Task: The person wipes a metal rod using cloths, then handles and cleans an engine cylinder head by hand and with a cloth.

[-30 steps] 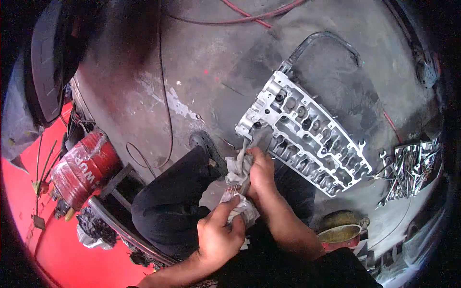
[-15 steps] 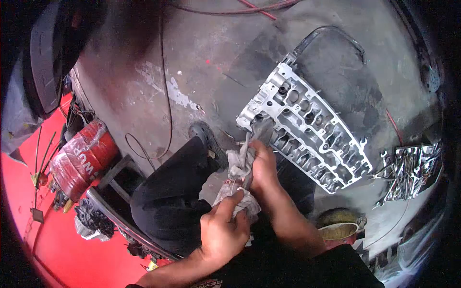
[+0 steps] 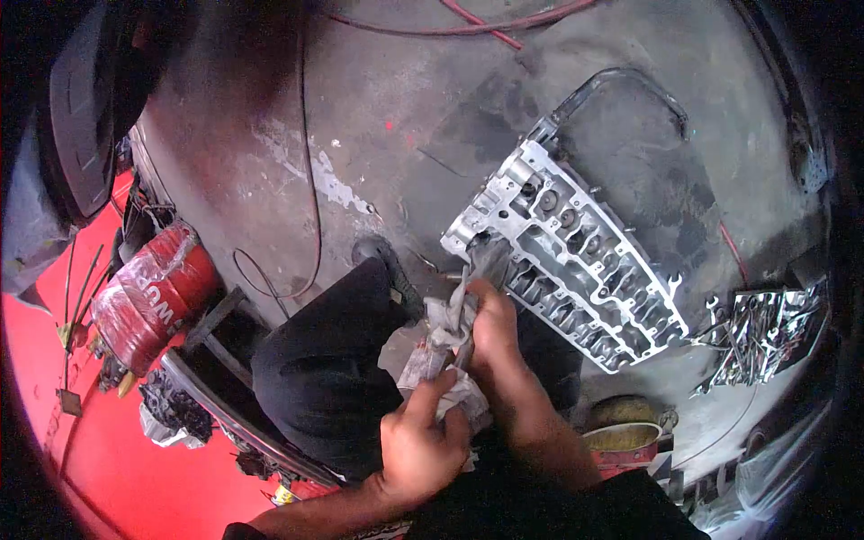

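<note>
Hands (image 3: 423, 444), two, gripping cloth (image 3: 446, 317), one cylinder head (image 3: 576, 261)

Workshop: cylinder head (image 3: 576, 261), wrenches (image 3: 760, 337), red drum (image 3: 153, 297).

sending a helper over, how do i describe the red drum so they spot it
Find the bright red floor at the view's left. On its inner side is the red drum. Unlike the dark bundle below it, it carries large white letters and shiny clear film.

Crumpled pale grey cloth (image 3: 443, 317), lower centre of the frame.
Bunched and deeply creased, held slanting, with reddish-brown marks midway.
</note>
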`<state>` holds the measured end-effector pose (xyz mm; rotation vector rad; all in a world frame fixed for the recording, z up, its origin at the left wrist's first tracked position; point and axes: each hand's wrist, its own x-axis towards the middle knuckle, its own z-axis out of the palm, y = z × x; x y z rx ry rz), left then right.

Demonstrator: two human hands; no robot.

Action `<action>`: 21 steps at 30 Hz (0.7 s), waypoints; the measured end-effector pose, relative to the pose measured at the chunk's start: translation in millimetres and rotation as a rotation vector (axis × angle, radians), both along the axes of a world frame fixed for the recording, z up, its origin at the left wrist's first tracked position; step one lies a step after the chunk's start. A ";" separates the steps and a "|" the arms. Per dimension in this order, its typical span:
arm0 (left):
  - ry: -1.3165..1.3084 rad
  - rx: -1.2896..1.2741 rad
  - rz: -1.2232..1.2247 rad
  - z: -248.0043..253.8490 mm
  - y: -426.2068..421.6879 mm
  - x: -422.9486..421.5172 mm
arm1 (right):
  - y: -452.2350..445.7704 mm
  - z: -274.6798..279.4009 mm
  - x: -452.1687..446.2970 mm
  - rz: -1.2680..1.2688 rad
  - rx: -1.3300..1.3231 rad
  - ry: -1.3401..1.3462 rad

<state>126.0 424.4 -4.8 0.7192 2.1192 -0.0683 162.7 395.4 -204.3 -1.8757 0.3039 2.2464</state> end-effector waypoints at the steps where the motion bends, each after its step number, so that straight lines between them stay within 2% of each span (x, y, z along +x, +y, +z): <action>1: 0.002 -0.001 0.000 -0.1 1.4 0.0 | -3.0 0.1 -1.0 -0.087 -0.004 -0.002; 3: -0.001 0.011 -0.088 -2.6 4.4 -4.3 | 13.6 10.7 -0.6 -0.289 -0.086 0.050; 4: 0.002 0.003 -0.088 -3.2 5.0 -7.4 | 17.9 14.3 -0.3 -0.289 -0.095 0.052; 6: -0.053 0.044 -0.202 -7.2 5.1 -13.8 | 24.1 16.5 -1.4 -0.321 -0.310 0.085; 7: -0.034 -0.005 -0.211 -8.5 2.1 -13.5 | 18.0 13.1 -8.4 -0.406 -0.212 0.023; 11: -0.058 0.069 -0.263 -11.5 14.9 -22.4 | 14.7 9.3 -8.2 -0.274 -0.274 -0.002; 16: -0.091 0.028 -0.271 -9.5 21.4 -21.7 | 11.8 -3.3 1.1 -0.432 -0.430 0.109; 18: -0.076 0.024 -0.303 -13.0 21.8 -23.6 | -1.5 -14.1 -7.6 -0.195 -0.229 -0.089; 20: -0.064 0.080 -0.277 -14.8 16.3 -24.6 | -16.3 -19.1 -10.9 -0.081 -0.061 -0.129; 21: -0.063 0.072 -0.266 -14.3 14.9 -24.2 | -20.7 -23.3 -5.8 -0.066 -0.102 -0.048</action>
